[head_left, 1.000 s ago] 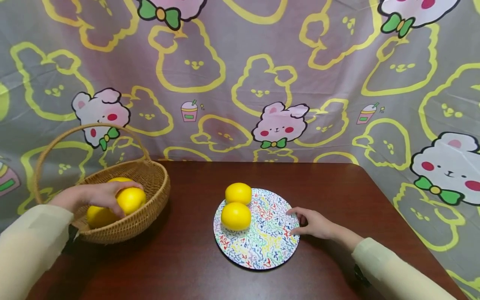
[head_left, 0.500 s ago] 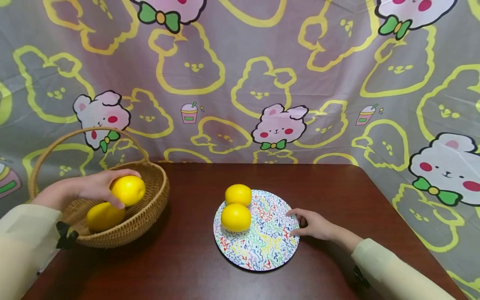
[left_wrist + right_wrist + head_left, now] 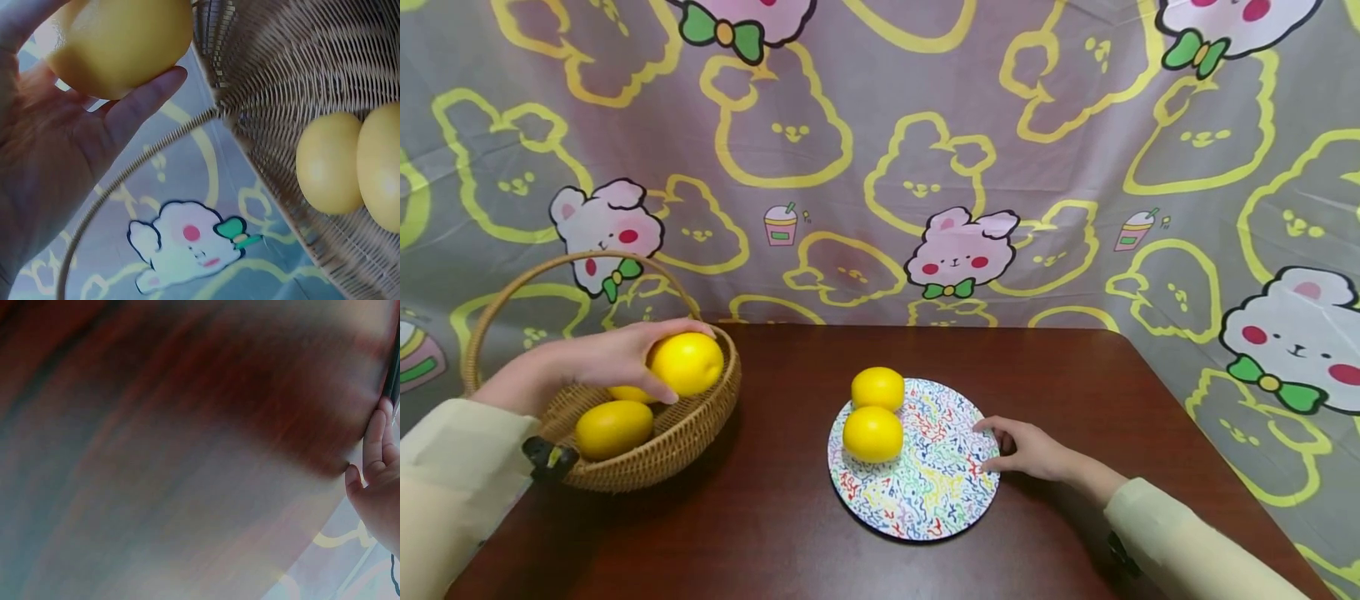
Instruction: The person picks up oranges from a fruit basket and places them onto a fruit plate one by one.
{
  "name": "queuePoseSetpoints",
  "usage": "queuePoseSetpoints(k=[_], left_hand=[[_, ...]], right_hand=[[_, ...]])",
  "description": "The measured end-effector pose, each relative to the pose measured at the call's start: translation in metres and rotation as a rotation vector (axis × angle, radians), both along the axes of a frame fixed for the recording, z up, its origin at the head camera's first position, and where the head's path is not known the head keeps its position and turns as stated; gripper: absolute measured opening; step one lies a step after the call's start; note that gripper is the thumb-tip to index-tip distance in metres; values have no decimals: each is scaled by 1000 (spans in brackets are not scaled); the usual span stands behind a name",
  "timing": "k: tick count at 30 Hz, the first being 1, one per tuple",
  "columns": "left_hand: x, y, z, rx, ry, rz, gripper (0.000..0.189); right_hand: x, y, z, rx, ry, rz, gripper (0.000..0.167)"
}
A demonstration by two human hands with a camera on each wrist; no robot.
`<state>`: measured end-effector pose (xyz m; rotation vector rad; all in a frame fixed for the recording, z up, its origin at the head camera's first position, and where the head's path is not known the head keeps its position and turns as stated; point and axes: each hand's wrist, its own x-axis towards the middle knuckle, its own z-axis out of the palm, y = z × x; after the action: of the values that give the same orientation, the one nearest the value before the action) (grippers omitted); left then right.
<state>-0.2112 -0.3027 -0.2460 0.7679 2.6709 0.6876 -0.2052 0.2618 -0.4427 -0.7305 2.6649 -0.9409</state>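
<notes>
My left hand (image 3: 613, 357) grips a yellow lemon (image 3: 688, 364) just above the far right side of the wicker basket (image 3: 658, 467). In the left wrist view, fingers and thumb spread around that lemon (image 3: 125, 47). Two more lemons lie side by side inside the basket: a front one (image 3: 614, 430) and one partly hidden by my hand (image 3: 631, 393). My right hand (image 3: 1033, 448) rests at the right rim of a round, colourfully squiggled plate (image 3: 940, 492), its fingertips and thumb touching the edge. On the plate's left half sit a nearer lemon (image 3: 872, 434) and a farther lemon (image 3: 877, 388).
An arched handle (image 3: 561, 260) rises over the basket. Bare brown table (image 3: 782, 467) separates basket and plate. Behind the table hangs a patterned cloth (image 3: 850, 192), which also runs along the right side.
My left hand has lifted a lemon from among the others and carried it up and rightward toward the basket's rim. The right hand and plate have stayed put.
</notes>
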Motion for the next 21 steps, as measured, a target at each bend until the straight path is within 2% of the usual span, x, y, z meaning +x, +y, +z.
queuePoseSetpoints(k=[11,16,21], left_hand=[[-1,38,3,34,45,-61,78],[-1,65,6,34,39,-109,79],[-5,95,4,66,12,-159,79]], right_hand=[[0,0,-2,4,4,-4,55],[0,0,-1,0,2,-2,55],[0,0,-1,1,7,-1,56]])
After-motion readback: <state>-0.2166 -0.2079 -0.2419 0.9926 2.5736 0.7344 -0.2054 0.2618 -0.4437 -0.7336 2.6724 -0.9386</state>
